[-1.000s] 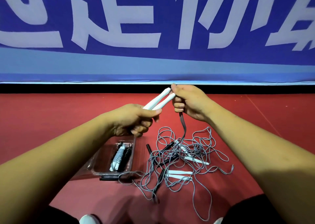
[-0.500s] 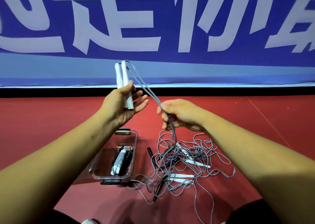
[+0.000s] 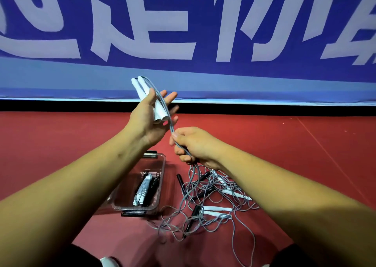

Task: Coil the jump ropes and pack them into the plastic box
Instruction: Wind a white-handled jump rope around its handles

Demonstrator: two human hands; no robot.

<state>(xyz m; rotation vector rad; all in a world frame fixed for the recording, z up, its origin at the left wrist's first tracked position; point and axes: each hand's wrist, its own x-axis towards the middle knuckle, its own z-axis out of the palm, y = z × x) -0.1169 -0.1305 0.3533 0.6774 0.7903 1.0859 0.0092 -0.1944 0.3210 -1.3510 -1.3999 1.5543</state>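
Note:
My left hand is raised, palm up, with two white jump-rope handles pinned side by side under the thumb; its fingers are spread straight. A doubled grey cord runs from the handle tops down across the palm into my right hand, which grips it just below the left hand. The cord drops from the fist into a tangled pile of grey ropes with white and black handles on the red floor. A clear plastic box stands left of the pile and holds two coiled ropes.
A blue banner with large white characters hangs along the wall behind, with a black strip at its foot. The red floor spreads to both sides. My knees and a white shoe tip show at the bottom edge.
My left hand lifted the white handles from a low tilted hold to upright. My right hand let go of the handle tips, slid down the cord, and now grips it close under the left hand.

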